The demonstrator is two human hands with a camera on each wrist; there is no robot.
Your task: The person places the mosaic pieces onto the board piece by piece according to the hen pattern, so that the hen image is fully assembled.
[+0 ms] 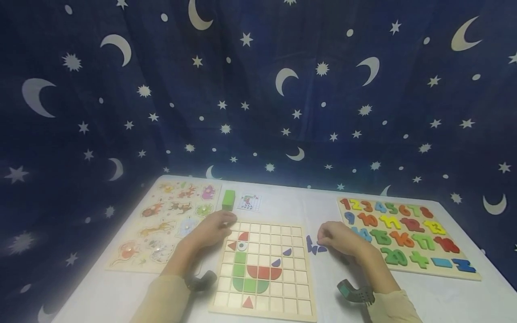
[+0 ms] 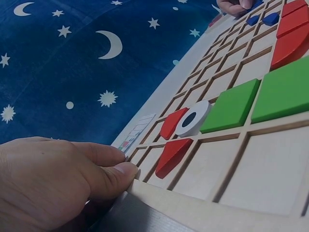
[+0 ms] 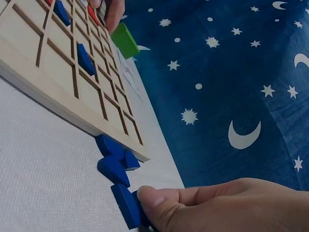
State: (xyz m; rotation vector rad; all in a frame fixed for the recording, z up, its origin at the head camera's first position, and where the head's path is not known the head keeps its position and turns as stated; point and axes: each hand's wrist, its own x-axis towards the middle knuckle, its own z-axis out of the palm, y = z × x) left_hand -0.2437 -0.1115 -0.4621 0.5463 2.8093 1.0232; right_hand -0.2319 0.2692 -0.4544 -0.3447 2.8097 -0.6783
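Observation:
My left hand is at the far left corner of a wooden grid board; in the left wrist view its thumb and fingers pinch the board's rim. On the grid, red, green and white eye pieces form a bird-like figure, with a round eye piece, green squares and a red half-round body. Two blue pieces lie in cells to the right. Beyond the board's right edge, my right hand pinches a dark blue piece, partly hidden by the thumb. Several loose blue pieces lie beside it.
An animal puzzle board lies to the left and a number puzzle board to the right. A green block and a small picture card are behind the grid board. A starry dark blue cloth hangs behind the white table.

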